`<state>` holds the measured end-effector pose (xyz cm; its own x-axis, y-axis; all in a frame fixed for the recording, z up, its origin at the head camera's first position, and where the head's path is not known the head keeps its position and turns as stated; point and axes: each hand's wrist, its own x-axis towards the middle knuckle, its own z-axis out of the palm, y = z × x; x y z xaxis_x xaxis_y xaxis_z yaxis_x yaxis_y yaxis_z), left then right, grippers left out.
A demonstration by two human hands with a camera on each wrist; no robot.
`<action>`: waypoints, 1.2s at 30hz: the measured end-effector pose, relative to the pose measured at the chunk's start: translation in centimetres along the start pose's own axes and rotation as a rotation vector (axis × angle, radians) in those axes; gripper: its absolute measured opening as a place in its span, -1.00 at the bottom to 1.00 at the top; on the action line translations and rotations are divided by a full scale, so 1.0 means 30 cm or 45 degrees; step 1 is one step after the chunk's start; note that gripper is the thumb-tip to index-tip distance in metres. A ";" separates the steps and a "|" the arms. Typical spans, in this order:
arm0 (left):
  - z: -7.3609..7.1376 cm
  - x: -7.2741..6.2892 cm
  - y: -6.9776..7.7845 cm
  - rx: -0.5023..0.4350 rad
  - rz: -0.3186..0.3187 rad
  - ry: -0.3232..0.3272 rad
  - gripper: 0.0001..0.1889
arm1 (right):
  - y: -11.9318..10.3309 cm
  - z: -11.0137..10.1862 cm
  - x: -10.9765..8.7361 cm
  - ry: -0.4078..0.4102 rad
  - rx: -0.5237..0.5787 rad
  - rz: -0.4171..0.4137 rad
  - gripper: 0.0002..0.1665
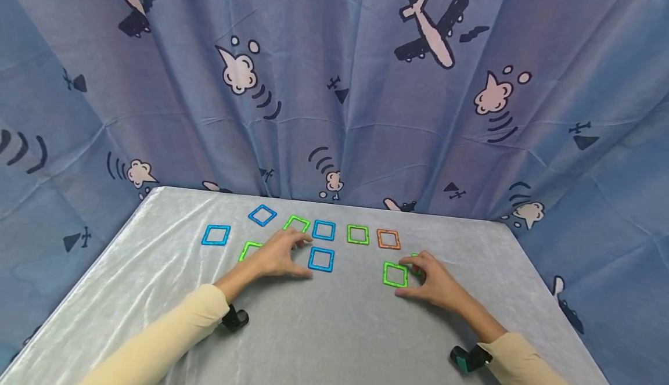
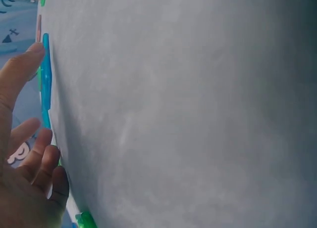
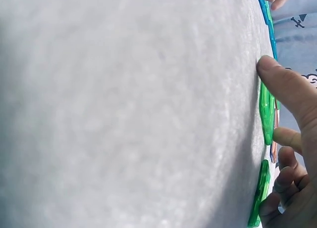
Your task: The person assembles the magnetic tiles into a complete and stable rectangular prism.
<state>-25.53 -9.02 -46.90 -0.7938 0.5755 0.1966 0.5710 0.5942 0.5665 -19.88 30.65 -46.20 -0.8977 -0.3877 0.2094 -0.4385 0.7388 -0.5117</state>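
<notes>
My left hand (image 1: 279,254) reaches over the table with thumb and forefinger spread at the left side of a blue square magnetic tile frame (image 1: 321,259). In the left wrist view the thumb overlaps the edge of a blue tile (image 2: 46,74); contact is unclear. My right hand (image 1: 436,280) has its thumb and forefinger parted at the near and far edges of a green square tile frame (image 1: 395,275). No firm grip shows there. Another green tile (image 3: 258,193) lies partly hidden under the right hand's other fingers.
Along the back lie blue tiles (image 1: 216,226) (image 1: 262,205) (image 1: 324,221), green tiles (image 1: 358,226) (image 1: 298,218) and an orange tile (image 1: 388,231). A further green tile (image 1: 245,249) is partly covered by the left hand. A patterned blue curtain (image 1: 334,123) hangs behind the white cloth-covered table (image 1: 340,338).
</notes>
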 end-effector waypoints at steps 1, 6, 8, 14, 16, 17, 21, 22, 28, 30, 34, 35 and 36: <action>0.004 0.002 -0.002 -0.002 0.009 0.001 -0.20 | 0.001 0.001 0.000 -0.002 -0.004 0.002 -0.27; 0.014 0.008 -0.003 -0.001 0.013 0.004 -0.22 | 0.003 0.001 0.006 -0.018 -0.020 0.028 -0.28; 0.015 0.012 0.000 0.008 0.011 0.003 -0.22 | 0.004 -0.001 0.008 -0.025 -0.029 0.038 -0.28; 0.022 0.023 0.005 0.017 0.013 -0.014 -0.27 | 0.007 -0.001 0.010 -0.028 -0.023 0.020 -0.35; 0.025 0.027 0.006 0.029 0.011 -0.024 -0.30 | 0.008 0.000 0.009 -0.024 -0.010 0.008 -0.37; 0.026 0.028 0.007 0.035 0.008 -0.029 -0.31 | 0.009 -0.001 0.008 -0.021 -0.004 0.003 -0.38; 0.026 0.035 0.014 0.052 -0.005 -0.040 -0.34 | 0.009 -0.004 0.007 -0.021 0.004 0.001 -0.39; 0.026 0.035 0.015 0.051 -0.010 -0.043 -0.35 | 0.008 -0.004 0.007 -0.023 0.003 0.002 -0.39; 0.027 0.040 0.015 0.021 -0.020 -0.031 -0.41 | 0.007 -0.003 0.011 -0.033 0.016 0.010 -0.40; 0.029 0.040 0.012 0.013 -0.015 -0.023 -0.43 | 0.007 -0.003 0.012 -0.037 0.019 0.011 -0.40; 0.030 0.038 0.008 0.005 -0.002 -0.017 -0.44 | 0.010 -0.004 0.012 -0.043 0.007 0.010 -0.40; 0.030 0.038 0.007 0.001 0.001 -0.015 -0.44 | 0.011 -0.004 0.012 -0.044 0.009 0.010 -0.40; 0.030 0.037 0.007 -0.005 0.006 -0.014 -0.45 | 0.012 -0.005 0.012 -0.045 0.011 0.010 -0.40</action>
<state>-26.12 -7.75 -47.29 -0.7889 0.5843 0.1902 0.5736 0.5894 0.5689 -20.36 30.86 -46.19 -0.8990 -0.4010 0.1761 -0.4308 0.7374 -0.5202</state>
